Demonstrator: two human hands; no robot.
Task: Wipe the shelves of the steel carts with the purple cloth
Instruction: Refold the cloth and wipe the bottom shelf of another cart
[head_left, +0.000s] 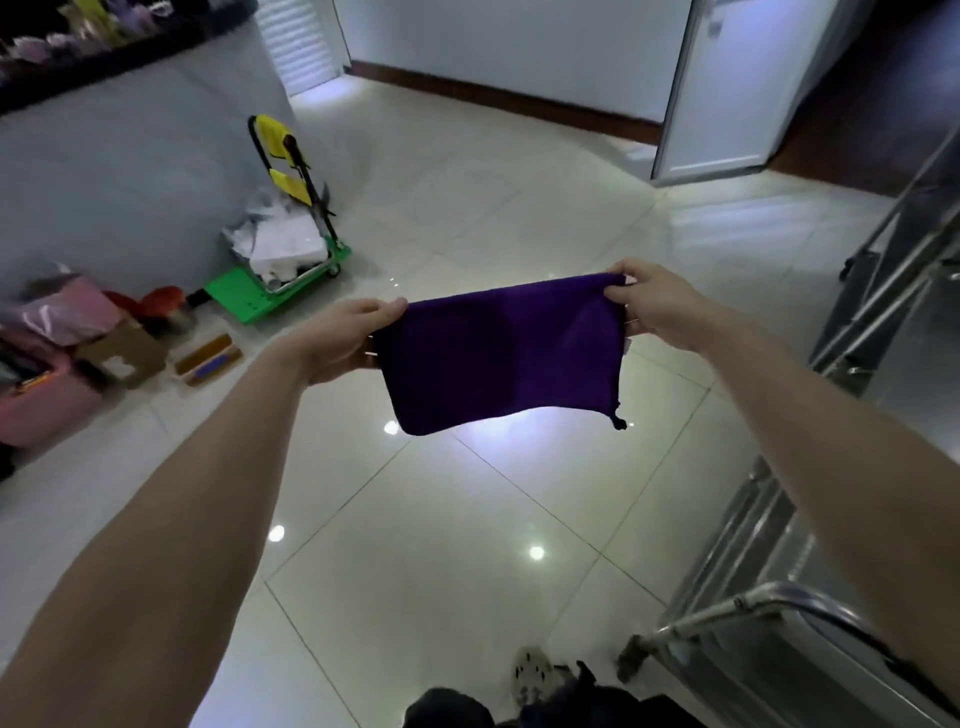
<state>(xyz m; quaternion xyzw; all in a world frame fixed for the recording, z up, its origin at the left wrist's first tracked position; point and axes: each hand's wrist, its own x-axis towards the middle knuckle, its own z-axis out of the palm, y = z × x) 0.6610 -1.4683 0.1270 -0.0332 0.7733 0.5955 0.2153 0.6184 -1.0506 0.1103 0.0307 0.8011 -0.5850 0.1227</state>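
Purple cloth (498, 358) hangs stretched left-to-right, top corners pinched by left hand (348, 338) and right hand (654, 306); steel carts (769, 597) sit to the right, right hand nearer.

The rectangular fabric cloth (504, 358) is deep purple, the glossy floor tiles (441, 597) pale cream, the flat plastic trolley (244, 299) green with yellow pads (271, 130), the plastic box (52, 405) pink.

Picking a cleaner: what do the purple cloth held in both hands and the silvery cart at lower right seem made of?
The purple cloth: soft matt fabric, perhaps microfibre; it sags limply between the left hand and right hand. The silvery cart: probably polished stainless steel; its tubular rail shows bright streaky reflections.
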